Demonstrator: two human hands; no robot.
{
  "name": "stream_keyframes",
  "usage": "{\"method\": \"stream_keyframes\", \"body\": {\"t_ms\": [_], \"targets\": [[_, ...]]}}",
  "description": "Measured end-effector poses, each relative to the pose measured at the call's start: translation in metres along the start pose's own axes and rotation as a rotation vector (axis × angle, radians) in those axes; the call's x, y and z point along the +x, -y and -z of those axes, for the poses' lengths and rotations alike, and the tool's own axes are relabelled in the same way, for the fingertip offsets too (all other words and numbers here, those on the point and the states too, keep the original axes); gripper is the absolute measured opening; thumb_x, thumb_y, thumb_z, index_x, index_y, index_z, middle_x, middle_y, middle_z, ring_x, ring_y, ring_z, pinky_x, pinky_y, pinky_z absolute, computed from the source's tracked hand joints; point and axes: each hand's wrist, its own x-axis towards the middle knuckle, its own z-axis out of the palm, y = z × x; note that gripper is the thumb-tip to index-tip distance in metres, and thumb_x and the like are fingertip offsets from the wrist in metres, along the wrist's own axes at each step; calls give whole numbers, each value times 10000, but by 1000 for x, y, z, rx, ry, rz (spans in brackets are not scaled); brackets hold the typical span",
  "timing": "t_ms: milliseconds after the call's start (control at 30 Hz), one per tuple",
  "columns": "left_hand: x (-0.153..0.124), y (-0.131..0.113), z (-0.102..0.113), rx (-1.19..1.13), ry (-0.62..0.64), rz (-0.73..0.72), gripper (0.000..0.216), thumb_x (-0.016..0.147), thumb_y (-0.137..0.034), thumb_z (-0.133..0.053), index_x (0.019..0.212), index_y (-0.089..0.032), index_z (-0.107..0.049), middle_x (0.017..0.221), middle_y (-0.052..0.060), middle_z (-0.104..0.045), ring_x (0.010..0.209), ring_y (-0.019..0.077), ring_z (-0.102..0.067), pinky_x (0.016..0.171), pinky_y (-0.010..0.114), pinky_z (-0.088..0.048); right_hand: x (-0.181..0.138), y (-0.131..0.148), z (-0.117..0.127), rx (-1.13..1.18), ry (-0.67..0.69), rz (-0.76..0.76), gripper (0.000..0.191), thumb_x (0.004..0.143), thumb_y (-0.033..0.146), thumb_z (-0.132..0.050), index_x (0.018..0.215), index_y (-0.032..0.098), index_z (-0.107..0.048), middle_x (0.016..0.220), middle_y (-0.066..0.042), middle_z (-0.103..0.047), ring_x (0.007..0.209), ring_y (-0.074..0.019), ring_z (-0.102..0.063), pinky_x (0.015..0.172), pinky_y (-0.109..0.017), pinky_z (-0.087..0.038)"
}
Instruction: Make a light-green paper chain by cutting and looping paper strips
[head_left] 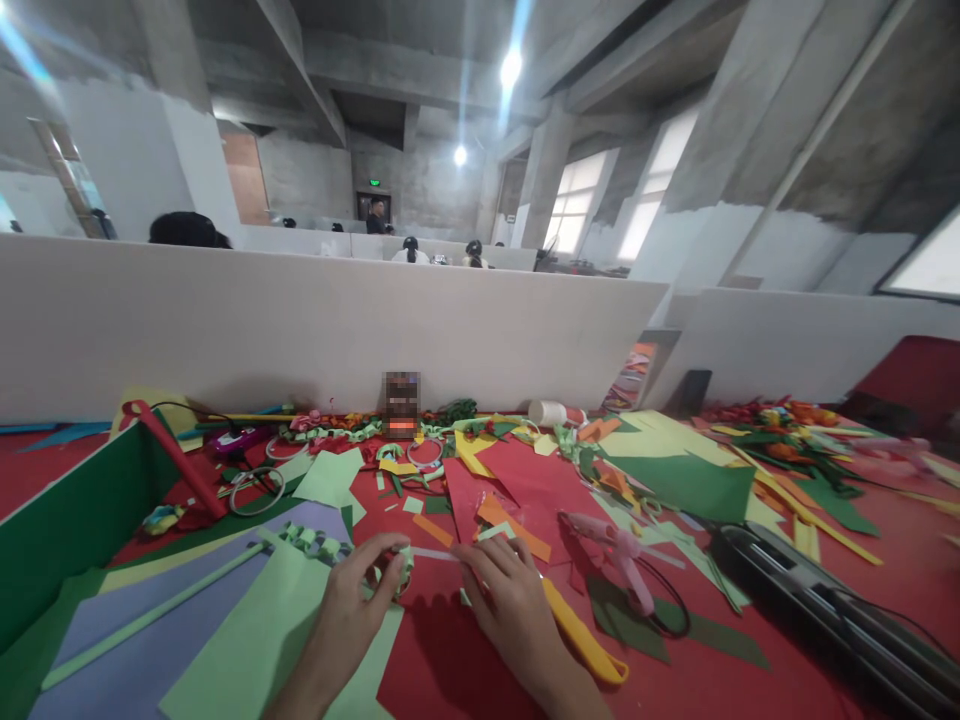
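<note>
My left hand (pixel 361 590) is closed, pinching a small curled piece of light green paper (pixel 407 572) between thumb and fingers. A thin pale strip (pixel 432 554) spans the gap between my hands. My right hand (pixel 506 590) holds its far end at the fingertips, partly hidden by the fingers. Beside my right hand lies a yellow-handled cutter (pixel 581 630). Farther right rests a pink glue gun (pixel 611 545) with a dark cord. Left of my left hand are a light green paper sheet (pixel 262 620) and a chain of green paper curls (pixel 311 541).
Coloured paper scraps and orange strips (pixel 514 525) litter the red tabletop (pixel 450 650). A long black device (pixel 810 610) lies at right, a green box wall (pixel 82 500) at left. Behind stands a white partition (pixel 322 320), with people beyond. A white bottle (pixel 555 413) lies near it.
</note>
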Motion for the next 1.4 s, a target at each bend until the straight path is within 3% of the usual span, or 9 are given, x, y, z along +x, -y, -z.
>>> {"method": "stream_keyframes", "body": {"t_ms": [300, 467, 667, 1167, 1400], "targets": [[1, 5, -2, -57, 55, 67, 293, 910, -479, -633, 1000, -211, -708, 825, 44, -729, 747, 215, -663, 688, 276, -528, -3, -3, -4, 93, -69, -65, 159, 1012, 151, -510, 1060, 251, -625, 975, -45, -704, 882, -230, -629, 814, -342, -454], [2, 18, -2, -110, 78, 87, 344, 922, -504, -615, 1053, -196, -696, 926, 63, -731, 809, 219, -665, 729, 294, -536, -1, -3, -4, 47, -106, -9, 135, 1023, 157, -515, 1002, 246, -614, 873, -8, -709, 788, -207, -610, 780, -332, -392], [4, 20, 3, -133, 94, 98, 350, 937, -515, -600, 1053, -197, -688, 911, 47, -710, 799, 201, -652, 734, 283, -526, 0, 3, -2, 30, -126, 14, 146, 1034, 176, -512, 949, 241, -609, 823, 9, -697, 750, -191, -568, 786, -334, -339], [4, 23, -2, -203, 82, 90, 343, 907, -502, -649, 995, -180, -726, 864, 43, -721, 759, 191, -662, 695, 264, -548, 2, 2, 2, -5, -155, -3, 123, 1025, 192, -535, 973, 247, -633, 864, 4, -730, 775, -190, -598, 809, -339, -321], [6, 26, -1, -275, 64, 104, 315, 887, -474, -689, 1010, -188, -739, 938, 60, -745, 808, 199, -690, 722, 263, -563, 1, 1, 0, -4, -156, -18, 134, 1034, 217, -531, 967, 244, -644, 815, 11, -732, 740, -185, -591, 798, -349, -323]]}}
